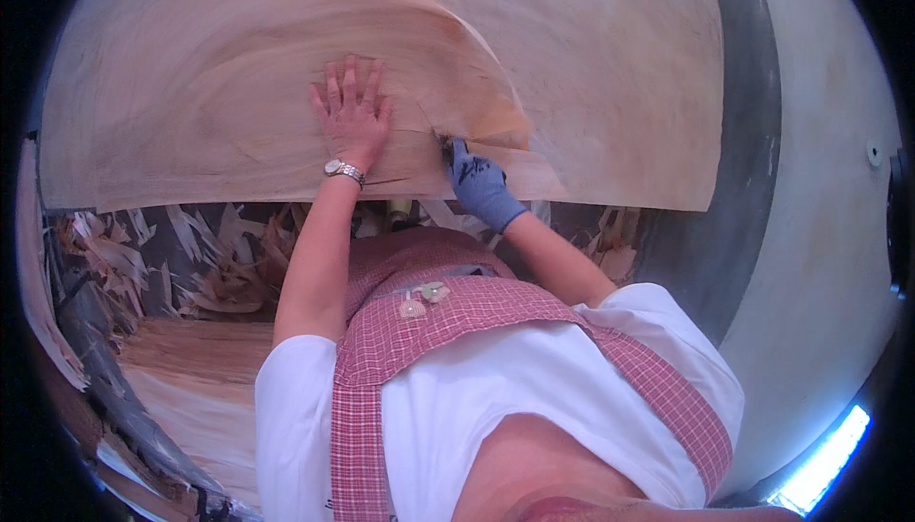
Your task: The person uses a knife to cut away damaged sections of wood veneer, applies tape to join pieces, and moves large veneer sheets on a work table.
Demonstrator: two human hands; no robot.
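Observation:
A broad sheet of pale brown wood veneer (pixel 238 131) lies before me. Near its front edge my left hand (pixel 355 122), bare with a metal wristwatch (pixel 344 172) on the wrist, rests flat with fingers spread. To its right, my right hand (pixel 484 186) wears a blue glove with dark patches. Its fingers are closed and press down at a small dark spot on the veneer; whatever they hold is too hidden to name. Just beyond this hand, an orange-toned flap of veneer (pixel 505 117) lifts with a curved edge, and a split runs beside it.
Torn veneer scraps (pixel 233 260) heap below the sheet's front edge at left, with more scraps (pixel 615 241) at right. A stack of veneer (pixel 200 360) lies at the lower left. A grey strip of floor (pixel 748 141) and a pale wall (pixel 839 188) border the right.

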